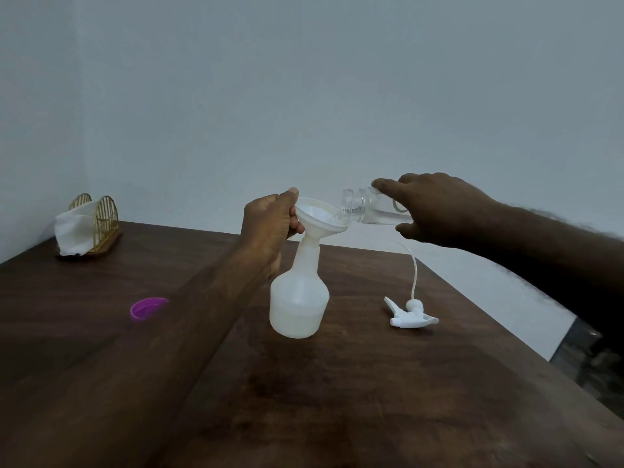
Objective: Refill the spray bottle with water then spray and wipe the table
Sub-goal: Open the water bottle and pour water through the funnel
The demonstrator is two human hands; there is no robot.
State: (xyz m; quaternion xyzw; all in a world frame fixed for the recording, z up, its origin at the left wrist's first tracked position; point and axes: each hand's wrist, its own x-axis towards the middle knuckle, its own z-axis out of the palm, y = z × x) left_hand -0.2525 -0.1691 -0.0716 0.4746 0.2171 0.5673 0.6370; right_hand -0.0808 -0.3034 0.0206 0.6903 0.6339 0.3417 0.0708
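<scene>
A white translucent spray bottle [299,298] stands open on the dark wooden table [337,400], partly filled with water. A white funnel [320,216] sits in its neck, and my left hand [270,224] grips the funnel's rim. My right hand [435,207] holds a clear water bottle [368,207] tipped almost level, its mouth over the funnel, with water running in. The white trigger sprayer head [410,314] with its dip tube lies on the table to the right of the spray bottle.
A purple cap [147,308] lies on the table at the left. A gold wire holder with a white cloth [86,228] stands at the far left corner by the wall. The table's right edge [506,329] runs diagonally, with floor beyond it.
</scene>
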